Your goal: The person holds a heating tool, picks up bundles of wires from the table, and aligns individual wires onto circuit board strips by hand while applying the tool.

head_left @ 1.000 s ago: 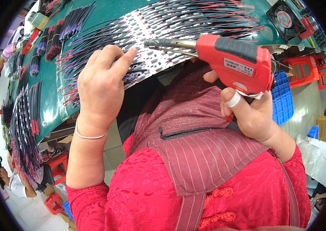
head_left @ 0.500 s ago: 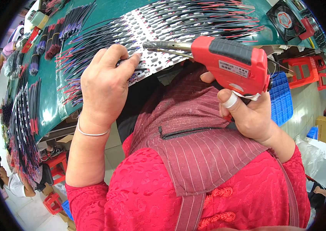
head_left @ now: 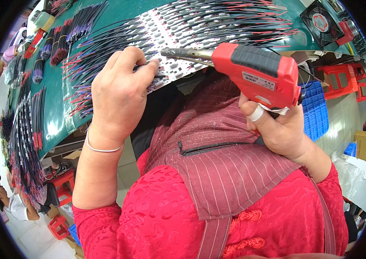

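My right hand (head_left: 280,129), with white tape round its thumb, is wrapped round the handle of a red and black soldering gun (head_left: 258,73). The gun's metal tip points left, over a white circuit board panel (head_left: 176,69) carrying rows of small parts. Next to that tip, my left hand (head_left: 120,88) is closed in a pinch at the panel's near edge, on a thin dark wire; its fingertips are partly hidden. Rows of black wires (head_left: 109,41) with red and purple ends fan out left from the panel, and more black wires (head_left: 235,19) run right.
Bundled wires (head_left: 62,41) lie on the green table (head_left: 55,125) at the left, with more hanging over its edge. A small black fan (head_left: 320,23) stands at the back right. Below are a blue crate (head_left: 315,110) and red stools (head_left: 340,82). People sit at far left.
The soldering gun has shifted slightly left and tilted, its tip still beside my left fingers. My right index finger has drawn in toward the handle. My left hand has barely moved.
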Available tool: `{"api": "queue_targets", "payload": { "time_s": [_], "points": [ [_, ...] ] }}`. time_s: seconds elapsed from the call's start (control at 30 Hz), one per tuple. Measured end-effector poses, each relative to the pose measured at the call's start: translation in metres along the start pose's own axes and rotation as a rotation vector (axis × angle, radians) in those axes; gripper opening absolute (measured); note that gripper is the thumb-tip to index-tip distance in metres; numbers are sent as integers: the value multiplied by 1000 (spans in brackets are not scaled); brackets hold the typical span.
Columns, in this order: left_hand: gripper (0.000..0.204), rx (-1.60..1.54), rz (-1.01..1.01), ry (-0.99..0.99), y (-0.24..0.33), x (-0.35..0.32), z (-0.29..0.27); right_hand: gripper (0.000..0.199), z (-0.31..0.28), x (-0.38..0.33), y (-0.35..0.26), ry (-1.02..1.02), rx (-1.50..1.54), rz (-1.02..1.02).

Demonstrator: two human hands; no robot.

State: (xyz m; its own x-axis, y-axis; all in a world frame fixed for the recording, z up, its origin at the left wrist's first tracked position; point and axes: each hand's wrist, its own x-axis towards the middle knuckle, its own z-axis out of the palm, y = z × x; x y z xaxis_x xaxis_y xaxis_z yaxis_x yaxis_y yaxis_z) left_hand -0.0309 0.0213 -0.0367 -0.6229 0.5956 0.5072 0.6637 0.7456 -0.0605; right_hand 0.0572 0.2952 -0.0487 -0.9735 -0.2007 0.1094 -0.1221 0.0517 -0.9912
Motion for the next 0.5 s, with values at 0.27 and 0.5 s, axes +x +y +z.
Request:
{"api": "queue_targets", "payload": {
  "time_s": [0.27, 0.5],
  "points": [
    [8, 40, 59, 37, -2, 4, 3, 29, 6, 6, -10, 37, 39, -2],
    [6, 46, 56, 19, 0, 5, 1, 27, 0, 2, -3, -11, 16, 59]
  ]
}}
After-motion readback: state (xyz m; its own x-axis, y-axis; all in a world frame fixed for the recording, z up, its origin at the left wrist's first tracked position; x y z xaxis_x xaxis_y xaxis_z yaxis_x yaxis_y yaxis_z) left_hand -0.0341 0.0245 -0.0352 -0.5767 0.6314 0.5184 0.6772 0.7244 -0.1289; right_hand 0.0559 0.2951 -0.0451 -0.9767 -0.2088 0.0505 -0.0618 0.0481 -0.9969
